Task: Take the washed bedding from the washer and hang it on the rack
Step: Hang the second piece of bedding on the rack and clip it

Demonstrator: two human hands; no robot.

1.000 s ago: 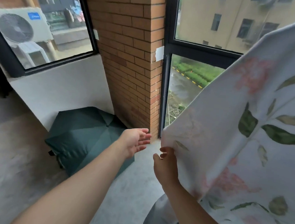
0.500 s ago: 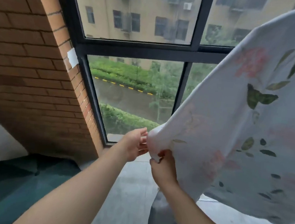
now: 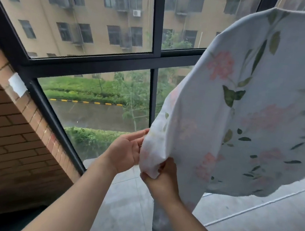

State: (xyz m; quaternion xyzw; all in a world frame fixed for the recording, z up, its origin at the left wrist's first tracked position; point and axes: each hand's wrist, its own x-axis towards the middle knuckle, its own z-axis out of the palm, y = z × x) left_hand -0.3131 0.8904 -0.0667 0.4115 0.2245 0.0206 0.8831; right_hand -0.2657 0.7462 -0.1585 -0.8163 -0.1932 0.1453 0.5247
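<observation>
Landmark: the dark metal window frame (image 3: 156, 56); its upright bar runs down the middle of your view.
Bedding: the pale cotton sheet printed with pink blooms and green leaves (image 3: 259, 110) hangs right of that bar, falling from the top right corner. Whatever carries it up there is out of view, so you cannot tell whether it is on the rack yet.
Right hand: your right hand (image 3: 162, 179) sits below and just right of the bar's foot, fingers curled round a bunched lower corner of the sheet.
Left hand: your left hand (image 3: 126, 150) is just left of the bar's foot, palm turned to the cloth and fingers straight. The tips reach the sheet's left edge and it holds nothing.
Key relation: the sheet lies up and to the right of both hands, its long fall slanting from the top right down to the corner you hold. The left hand is nearer the free edge climbing beside the bar.
Step, as a judgement: you look to be spreading the hung sheet flat.
Next move: probably pinch that free edge with the left hand, then draw the hands apart along the hem.
Risk: a fold trails below your right hand toward the grey tiled floor (image 3: 131, 205); keep it lifted.
Also there: a red brick wall (image 3: 7, 139) left of the frame.
</observation>
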